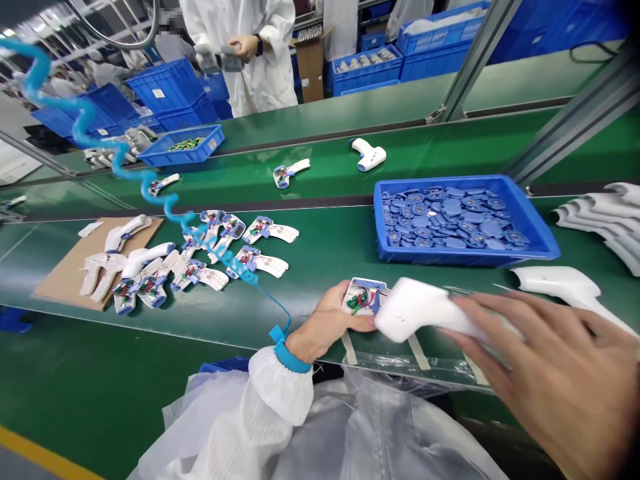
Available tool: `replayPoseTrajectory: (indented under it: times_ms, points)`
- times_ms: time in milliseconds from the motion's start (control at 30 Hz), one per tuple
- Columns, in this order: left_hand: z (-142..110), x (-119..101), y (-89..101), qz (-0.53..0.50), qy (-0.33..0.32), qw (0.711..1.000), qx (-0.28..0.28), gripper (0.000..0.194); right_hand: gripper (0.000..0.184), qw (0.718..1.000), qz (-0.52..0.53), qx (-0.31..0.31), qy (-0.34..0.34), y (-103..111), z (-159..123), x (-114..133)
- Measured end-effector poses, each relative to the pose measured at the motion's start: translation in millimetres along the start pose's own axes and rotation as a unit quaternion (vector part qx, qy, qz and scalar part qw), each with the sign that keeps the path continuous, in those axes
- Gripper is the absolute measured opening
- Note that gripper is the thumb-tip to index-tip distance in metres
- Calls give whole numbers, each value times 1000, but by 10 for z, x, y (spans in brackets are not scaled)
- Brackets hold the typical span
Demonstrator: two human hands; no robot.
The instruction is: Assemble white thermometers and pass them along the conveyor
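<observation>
My left hand [327,320], with a blue wrist strap and coiled cord, grips an open thermometer half [364,298] with red and green wiring showing, at the near edge of the green bench. My right hand [545,363] is wrapped round a white thermometer shell [425,310] and holds it against that open half. Another white shell [560,283] lies just right of it.
A blue tray [543,250] of blue round parts stands behind my hands. Several open thermometer halves [220,250] and white shells on cardboard [60,277] lie to the left. More shells [607,217] are stacked at right. A person in a white coat [250,53] stands across the belts.
</observation>
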State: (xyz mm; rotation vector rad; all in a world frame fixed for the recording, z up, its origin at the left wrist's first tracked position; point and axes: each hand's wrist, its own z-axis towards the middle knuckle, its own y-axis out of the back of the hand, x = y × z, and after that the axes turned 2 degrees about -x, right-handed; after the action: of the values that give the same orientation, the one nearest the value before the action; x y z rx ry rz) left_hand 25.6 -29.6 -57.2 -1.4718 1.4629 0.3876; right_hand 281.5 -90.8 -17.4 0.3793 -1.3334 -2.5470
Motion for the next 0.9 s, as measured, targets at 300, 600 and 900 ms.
replayPoseTrajectory:
  times_ms: [300, 600, 900]
  points:
    - [-56, -95, 174, -42, -2, 990, 136, 86, 23, 996, -1, 26, 88, -37, 320, 273]
    - [-52, -3, 110, 107, -29, 992, 55, 61, 41, 986, 120, 113, 11, -264, 158, 385]
    - [-225, -69, 69, 408, -186, 891, -74, 73, 71, 642, 566, 427, -290, -189, 269, 235]
